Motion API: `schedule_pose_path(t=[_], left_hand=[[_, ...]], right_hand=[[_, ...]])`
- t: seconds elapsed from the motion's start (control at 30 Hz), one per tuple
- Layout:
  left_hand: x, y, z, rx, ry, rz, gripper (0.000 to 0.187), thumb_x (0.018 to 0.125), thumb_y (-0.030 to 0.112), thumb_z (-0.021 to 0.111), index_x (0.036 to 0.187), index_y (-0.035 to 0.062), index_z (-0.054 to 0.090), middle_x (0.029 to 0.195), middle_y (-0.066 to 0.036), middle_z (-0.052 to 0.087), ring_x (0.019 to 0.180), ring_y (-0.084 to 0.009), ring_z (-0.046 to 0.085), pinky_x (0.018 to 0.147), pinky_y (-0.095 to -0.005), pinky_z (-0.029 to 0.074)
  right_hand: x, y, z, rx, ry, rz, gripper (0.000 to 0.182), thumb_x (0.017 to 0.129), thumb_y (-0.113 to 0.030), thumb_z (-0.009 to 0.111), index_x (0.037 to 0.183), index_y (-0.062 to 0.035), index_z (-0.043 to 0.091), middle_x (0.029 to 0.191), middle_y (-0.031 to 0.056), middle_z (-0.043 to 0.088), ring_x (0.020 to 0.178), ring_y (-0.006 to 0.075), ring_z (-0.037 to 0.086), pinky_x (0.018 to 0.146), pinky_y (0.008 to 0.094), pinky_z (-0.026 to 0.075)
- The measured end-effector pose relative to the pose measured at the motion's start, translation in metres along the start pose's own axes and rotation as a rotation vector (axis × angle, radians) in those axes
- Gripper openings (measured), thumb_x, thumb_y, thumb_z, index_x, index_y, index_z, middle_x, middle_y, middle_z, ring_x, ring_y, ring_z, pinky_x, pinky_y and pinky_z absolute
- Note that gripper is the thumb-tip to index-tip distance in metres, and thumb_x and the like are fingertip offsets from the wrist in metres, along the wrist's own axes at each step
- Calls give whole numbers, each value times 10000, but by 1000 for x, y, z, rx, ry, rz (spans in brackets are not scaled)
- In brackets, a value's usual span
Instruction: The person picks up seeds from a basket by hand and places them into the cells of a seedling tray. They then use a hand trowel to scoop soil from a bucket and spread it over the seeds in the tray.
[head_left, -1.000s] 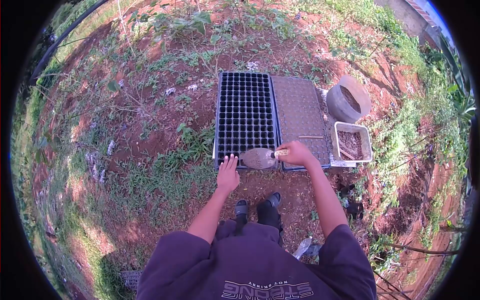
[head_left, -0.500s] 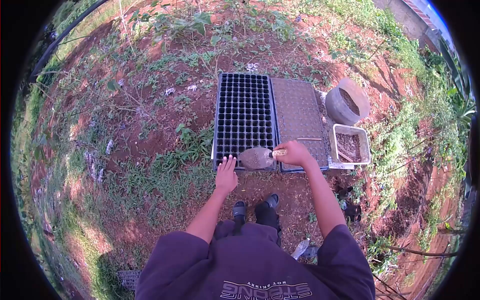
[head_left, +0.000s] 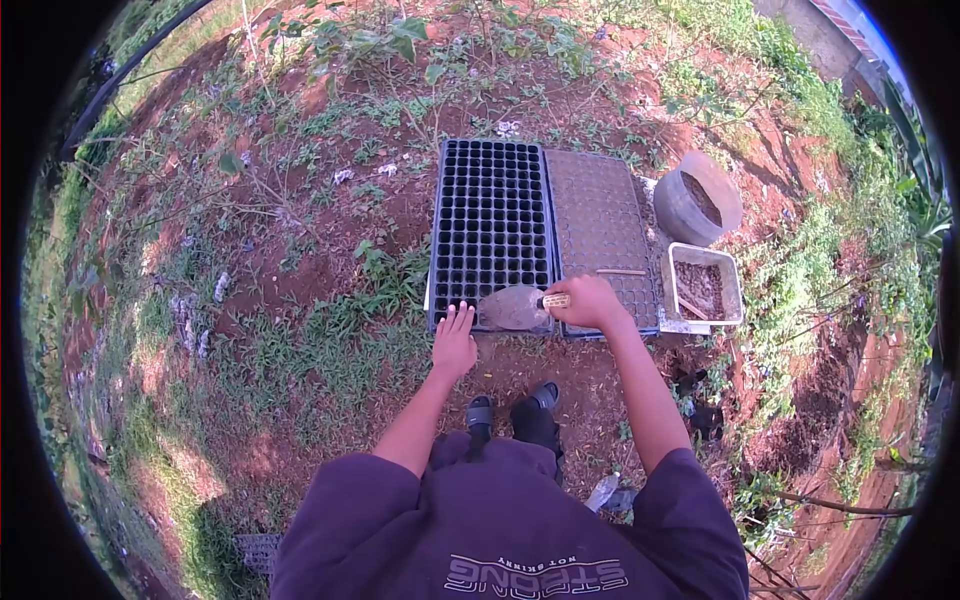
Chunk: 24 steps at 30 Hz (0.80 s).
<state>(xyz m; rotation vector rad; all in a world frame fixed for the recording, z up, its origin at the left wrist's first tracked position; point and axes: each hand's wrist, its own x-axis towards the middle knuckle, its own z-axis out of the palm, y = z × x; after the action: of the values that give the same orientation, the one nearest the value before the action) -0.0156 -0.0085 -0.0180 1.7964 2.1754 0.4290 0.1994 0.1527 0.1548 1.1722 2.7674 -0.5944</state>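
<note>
A black tray (head_left: pixel 491 212) with rows of open cells lies on the ground in front of me. My left hand (head_left: pixel 455 343) rests with spread fingers on its near left corner and holds nothing. My right hand (head_left: pixel 588 302) is closed round the handle of a trowel (head_left: pixel 513 308). The trowel's blade, with some soil on it, lies over the near cells of the black tray. Beside it on the right is a soil-filled tray (head_left: pixel 598 215), with a thin stick (head_left: pixel 621 272) lying across it.
Right of the trays stand a round bucket (head_left: pixel 684 212) with soil and a rectangular tub (head_left: pixel 737 290) holding grainy material and a stick. A plastic bottle (head_left: pixel 601 492) lies near my feet. Weeds surround the trays, and a wall (head_left: pixel 815 45) is at the upper right.
The trays and containers appear slightly higher in the view. My hands keep nearly the same places, and the trowel blade looks a little more bare of soil.
</note>
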Motion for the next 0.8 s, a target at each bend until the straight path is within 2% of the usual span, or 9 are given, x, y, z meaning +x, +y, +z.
schedule_pose_path(t=[0.2, 0.27, 0.4, 0.5, 0.57, 0.6, 0.67, 0.8], left_hand=[[0, 2, 1, 5, -8, 2, 660, 846, 121, 511, 1466, 83, 288, 1533, -132, 268, 1413, -344, 247, 1140, -474, 245], [0, 1, 0, 35, -23, -9, 658, 848, 130, 503, 1468, 86, 285, 1536, -129, 262, 1414, -343, 245, 1143, -476, 242], [2, -2, 0, 16, -48, -9, 658, 852, 135, 489, 1472, 91, 274, 1541, -125, 252, 1421, -334, 231, 1147, -480, 234], [2, -4, -2, 15, -68, 0, 663, 854, 144, 478, 1477, 82, 259, 1547, -127, 238, 1431, -323, 211, 1154, -488, 213], [-1, -3, -3, 28, -31, -51, 660, 863, 157, 473, 1478, 70, 250, 1550, -132, 227, 1438, -315, 195, 1160, -503, 183], [-2, -1, -5, 26, -30, -51, 660, 863, 157, 473, 1478, 70, 250, 1550, -132, 227, 1438, -315, 195, 1160, -503, 183], [-6, -1, -7, 73, -33, -73, 650, 874, 166, 468, 1478, 62, 249, 1550, -138, 225, 1441, -310, 190, 1160, -518, 165], [-9, -3, -8, 85, -68, -65, 638, 885, 175, 462, 1478, 66, 251, 1552, -110, 232, 1444, -296, 185, 1158, -526, 162]], right_hand=[[-7, -1, 3, -40, 40, -54, 326, 726, -348, 687, 1012, -197, 726, 940, 110, 708, 876, 296, 671, 798, 431, 536], [-7, 2, 8, -20, 135, -134, 316, 726, -349, 687, 992, -184, 730, 966, 102, 705, 861, 297, 672, 791, 426, 538], [-18, 6, 11, -27, 149, -111, 309, 734, -344, 687, 982, -165, 727, 947, 107, 700, 859, 302, 669, 775, 418, 538], [-28, 14, 33, 105, 226, -32, 327, 748, -344, 685, 1010, -151, 717, 916, 123, 689, 864, 322, 660, 768, 422, 534], [-38, 14, 60, 298, 378, 176, 358, 757, -317, 712, 1066, -136, 704, 918, 130, 696, 859, 329, 664, 768, 414, 525], [-42, 12, 74, 296, 378, 176, 358, 757, -317, 712, 1066, -136, 704, 918, 130, 696, 859, 329, 664, 768, 414, 525], [-47, 5, 102, 405, 535, 183, 355, 782, -273, 713, 1098, -115, 689, 929, 146, 683, 868, 339, 657, 763, 412, 516], [-44, -6, 131, 501, 547, 239, 336, 810, -234, 709, 1113, -94, 679, 926, 154, 662, 852, 347, 638, 757, 405, 501]])
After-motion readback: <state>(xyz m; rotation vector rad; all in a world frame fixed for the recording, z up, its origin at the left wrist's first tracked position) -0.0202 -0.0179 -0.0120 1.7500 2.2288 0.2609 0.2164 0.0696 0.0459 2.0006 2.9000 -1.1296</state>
